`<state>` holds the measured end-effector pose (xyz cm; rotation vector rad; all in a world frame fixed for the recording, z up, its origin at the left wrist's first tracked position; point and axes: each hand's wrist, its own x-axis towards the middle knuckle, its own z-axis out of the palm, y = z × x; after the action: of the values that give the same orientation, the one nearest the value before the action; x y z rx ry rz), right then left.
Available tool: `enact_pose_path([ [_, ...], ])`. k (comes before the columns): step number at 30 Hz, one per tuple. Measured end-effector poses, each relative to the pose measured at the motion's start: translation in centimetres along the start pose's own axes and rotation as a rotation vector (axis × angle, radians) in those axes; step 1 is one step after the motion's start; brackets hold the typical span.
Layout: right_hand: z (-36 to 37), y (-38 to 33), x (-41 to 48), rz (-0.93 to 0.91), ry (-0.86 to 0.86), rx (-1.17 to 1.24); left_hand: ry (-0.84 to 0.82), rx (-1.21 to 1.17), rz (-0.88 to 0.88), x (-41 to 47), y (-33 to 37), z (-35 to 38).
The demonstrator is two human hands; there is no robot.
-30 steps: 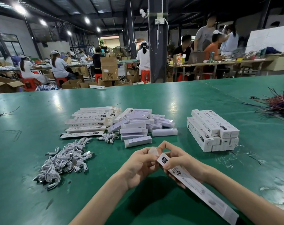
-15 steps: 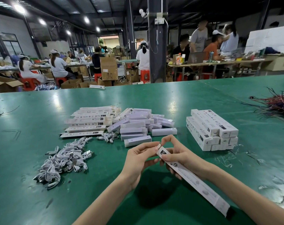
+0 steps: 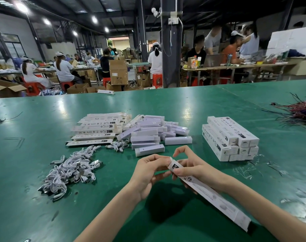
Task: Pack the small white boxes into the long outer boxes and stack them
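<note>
Gripping the long outer box (image 3: 215,198) near its far end, the right hand (image 3: 196,169) holds it slanting toward the near right corner of the bench (image 3: 43,215); left hand (image 3: 149,173) pinches that end's flap; small white boxes (image 3: 148,137) heaped mid-bench; stack of closed long boxes (image 3: 231,138) toward the right edge; cables (image 3: 73,170) toward the left edge.

ceiling lamps (image 3: 22,7) glare off the green table (image 3: 189,110); background dim, far workers (image 3: 236,48) blurred, edges bowed.

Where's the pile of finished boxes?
Head view, right side of the green table: the stack sits beyond the right hand, with tangled wires farther right.
</note>
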<state>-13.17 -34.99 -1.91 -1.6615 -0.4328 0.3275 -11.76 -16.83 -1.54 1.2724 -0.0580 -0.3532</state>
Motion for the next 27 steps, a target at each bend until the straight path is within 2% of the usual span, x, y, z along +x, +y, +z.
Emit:
enact_pose_path([
  [8,-0.3,0.2,-0.1,-0.005,-0.039,-0.063,0.008,0.071,0.044,0.2,-0.4,0.0],
  [12,-0.5,0.4,0.1,-0.002,0.000,-0.039,0.005,0.061,0.118,0.1,-0.4,0.1],
  [20,-1.3,0.6,0.2,0.063,-0.016,0.106,-0.119,0.114,0.218,0.1,-1.5,0.3],
  [23,-1.6,0.7,0.1,0.159,-0.003,0.150,-0.158,0.371,0.297,0.4,-2.1,-0.1],
  [25,-1.5,0.7,0.4,0.228,0.067,0.177,-0.207,0.583,0.360,0.5,-2.8,0.0],
  [27,-1.0,0.8,1.0,0.231,0.155,0.287,-0.215,0.837,0.503,0.4,-3.6,0.5],
])
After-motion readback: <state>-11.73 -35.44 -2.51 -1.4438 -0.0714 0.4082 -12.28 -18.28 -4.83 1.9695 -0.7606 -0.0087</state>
